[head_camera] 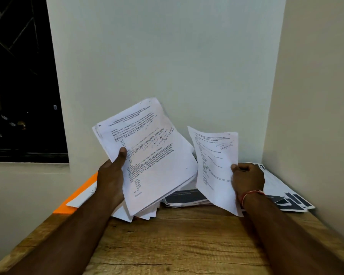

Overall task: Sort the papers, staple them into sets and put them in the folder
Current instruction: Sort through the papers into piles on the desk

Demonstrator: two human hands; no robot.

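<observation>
My left hand [111, 175] grips a thick stack of printed papers [151, 155] by its left edge, held tilted above the wooden table [167, 245]. My right hand [246, 180] pinches a single printed sheet [214, 171] at its right edge, held upright just right of the stack. An orange folder [75, 197] lies flat at the table's back left, partly under a white sheet and behind my left arm. No stapler is in view.
More papers lie on the table: a pile with a dark printed cover [187, 198] under the held stack and sheets with dark blocks [286, 195] at the back right. Walls close the back and right. A dark window [22, 80] is at left.
</observation>
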